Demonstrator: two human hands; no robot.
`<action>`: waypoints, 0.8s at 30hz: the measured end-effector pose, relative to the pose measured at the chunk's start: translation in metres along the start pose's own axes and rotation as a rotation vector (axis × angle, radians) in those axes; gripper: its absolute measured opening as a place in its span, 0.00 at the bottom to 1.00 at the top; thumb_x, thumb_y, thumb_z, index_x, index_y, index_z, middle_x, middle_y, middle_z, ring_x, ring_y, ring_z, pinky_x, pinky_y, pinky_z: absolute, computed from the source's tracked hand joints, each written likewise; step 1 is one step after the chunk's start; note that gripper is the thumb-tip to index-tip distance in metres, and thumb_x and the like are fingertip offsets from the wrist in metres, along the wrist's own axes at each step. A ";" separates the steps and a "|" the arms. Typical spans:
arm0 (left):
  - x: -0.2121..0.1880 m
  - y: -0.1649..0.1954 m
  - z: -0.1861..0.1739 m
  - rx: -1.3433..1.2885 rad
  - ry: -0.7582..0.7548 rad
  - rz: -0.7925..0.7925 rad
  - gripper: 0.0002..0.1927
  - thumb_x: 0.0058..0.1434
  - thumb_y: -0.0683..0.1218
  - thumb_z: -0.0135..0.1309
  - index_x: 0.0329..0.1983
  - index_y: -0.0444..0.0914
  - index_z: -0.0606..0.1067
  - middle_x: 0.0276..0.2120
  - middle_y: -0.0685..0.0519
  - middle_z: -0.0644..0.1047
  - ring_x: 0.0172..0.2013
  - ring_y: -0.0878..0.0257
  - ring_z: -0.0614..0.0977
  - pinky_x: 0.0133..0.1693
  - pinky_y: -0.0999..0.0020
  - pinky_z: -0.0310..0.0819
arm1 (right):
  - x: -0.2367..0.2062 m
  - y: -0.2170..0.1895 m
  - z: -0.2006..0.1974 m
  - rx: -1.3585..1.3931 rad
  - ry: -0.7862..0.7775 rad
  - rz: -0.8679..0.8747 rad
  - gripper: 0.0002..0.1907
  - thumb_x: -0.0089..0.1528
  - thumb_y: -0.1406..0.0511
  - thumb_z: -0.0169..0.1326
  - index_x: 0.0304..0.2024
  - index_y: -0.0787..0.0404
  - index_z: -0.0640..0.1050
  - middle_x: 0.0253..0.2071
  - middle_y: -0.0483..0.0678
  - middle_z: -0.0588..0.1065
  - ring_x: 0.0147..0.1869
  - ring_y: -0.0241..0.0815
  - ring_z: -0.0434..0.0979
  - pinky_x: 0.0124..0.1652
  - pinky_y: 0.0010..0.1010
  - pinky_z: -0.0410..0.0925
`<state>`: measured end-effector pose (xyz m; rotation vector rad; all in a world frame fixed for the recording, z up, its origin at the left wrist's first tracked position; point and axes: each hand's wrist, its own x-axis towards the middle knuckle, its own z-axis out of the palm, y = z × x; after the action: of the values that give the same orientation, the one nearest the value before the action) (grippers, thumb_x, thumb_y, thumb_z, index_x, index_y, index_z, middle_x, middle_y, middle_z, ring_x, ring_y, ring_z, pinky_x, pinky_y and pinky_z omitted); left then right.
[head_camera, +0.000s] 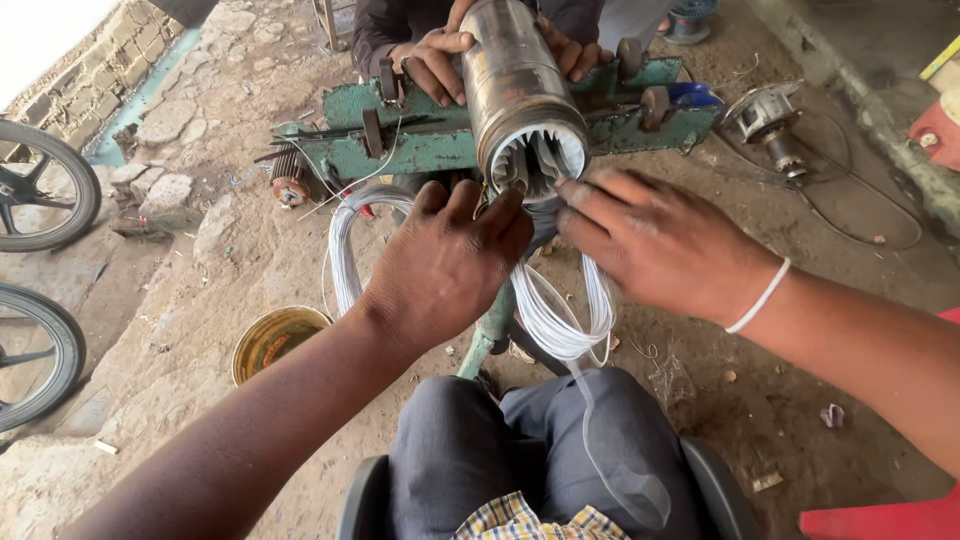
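Feeding white wire coils (560, 315) into the slotted mouth of the metal stator cylinder (520, 90), I keep my left hand (445, 260) curled shut on the wire beneath it. My right hand (660, 240) pinches strands at the rim, fingers half closed. Another person's hands (440, 60) steady the cylinder on the green stand (420, 135).

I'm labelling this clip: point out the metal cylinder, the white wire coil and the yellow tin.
metal cylinder (515, 75), head view, on its side wall.
white wire coil (560, 325), head view, on the hanging loops.
yellow tin (275, 338), head view, on its inside.
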<state>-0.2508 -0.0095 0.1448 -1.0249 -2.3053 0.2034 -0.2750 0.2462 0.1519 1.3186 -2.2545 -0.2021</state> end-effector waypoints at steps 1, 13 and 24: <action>-0.001 0.001 -0.002 -0.015 0.005 0.022 0.15 0.59 0.44 0.53 0.50 0.39 0.78 0.49 0.49 0.78 0.48 0.54 0.78 0.52 0.55 0.72 | -0.001 -0.001 -0.003 0.001 0.011 -0.038 0.18 0.54 0.67 0.57 0.47 0.67 0.79 0.59 0.56 0.74 0.61 0.52 0.73 0.54 0.39 0.74; 0.005 -0.001 0.013 0.095 0.100 -0.008 0.16 0.59 0.45 0.51 0.50 0.43 0.79 0.53 0.54 0.78 0.48 0.54 0.79 0.51 0.54 0.73 | 0.007 0.005 0.006 0.005 0.085 -0.103 0.10 0.64 0.69 0.55 0.47 0.68 0.80 0.55 0.54 0.76 0.60 0.49 0.76 0.51 0.35 0.76; -0.005 0.001 -0.004 -0.104 0.140 0.092 0.14 0.62 0.42 0.54 0.51 0.36 0.78 0.52 0.48 0.79 0.54 0.56 0.79 0.59 0.63 0.73 | -0.007 -0.006 -0.002 -0.049 0.175 -0.082 0.16 0.56 0.67 0.57 0.45 0.67 0.80 0.56 0.56 0.77 0.57 0.51 0.78 0.48 0.38 0.77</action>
<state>-0.2449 -0.0125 0.1454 -1.1611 -2.1636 0.0475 -0.2663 0.2498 0.1490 1.3502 -2.0397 -0.1636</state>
